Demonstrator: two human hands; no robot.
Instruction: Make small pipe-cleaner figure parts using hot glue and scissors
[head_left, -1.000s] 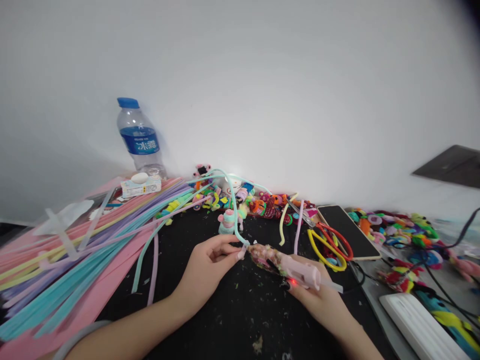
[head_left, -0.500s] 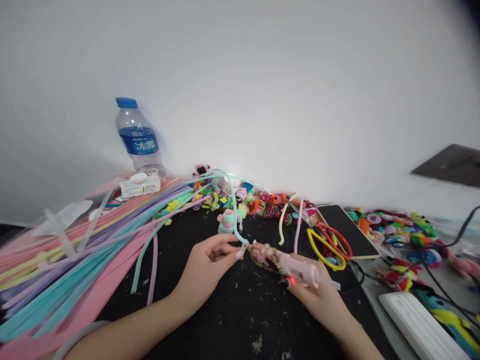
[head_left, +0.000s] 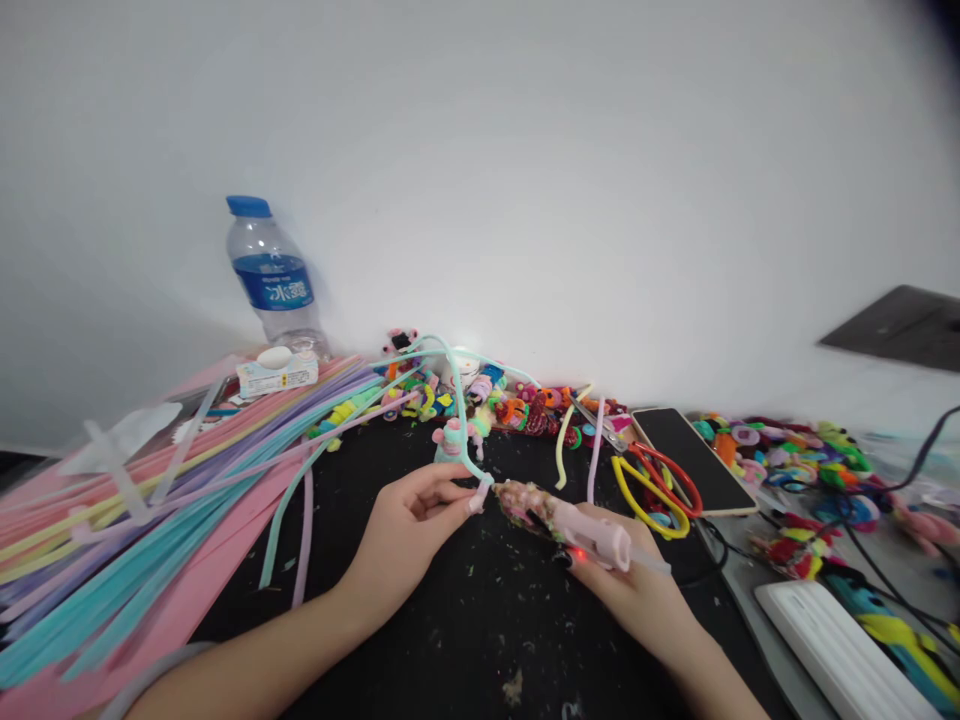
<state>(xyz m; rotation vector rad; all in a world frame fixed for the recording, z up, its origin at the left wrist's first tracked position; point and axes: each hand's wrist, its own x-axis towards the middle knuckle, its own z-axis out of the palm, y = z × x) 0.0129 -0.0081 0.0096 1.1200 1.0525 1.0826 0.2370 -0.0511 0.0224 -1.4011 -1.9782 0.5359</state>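
Note:
My left hand [head_left: 409, 530] pinches the end of a long mint-green pipe cleaner [head_left: 455, 400] that arcs up and back toward the wall. My right hand [head_left: 637, 595] grips a pink hot glue gun [head_left: 581, 525] with a red light lit on it. The gun's nozzle, crusted with bits of fluff, points left and meets the pinched end of the pipe cleaner. Both hands rest low over a black mat [head_left: 480, 640]. A small pink and mint fuzzy figure [head_left: 448, 440] stands just behind my left fingers.
A thick fan of pastel pipe cleaners [head_left: 150, 510] covers the left. A water bottle [head_left: 274, 275] stands at the wall. Small colourful fuzzy pieces [head_left: 517, 405] line the back. Red and yellow scissors [head_left: 660, 485], a phone [head_left: 690, 460], cables and a white device [head_left: 832, 650] lie right.
Hardly anything has changed: both hands keep the same grip at the glue nozzle, and the view has drifted slightly.

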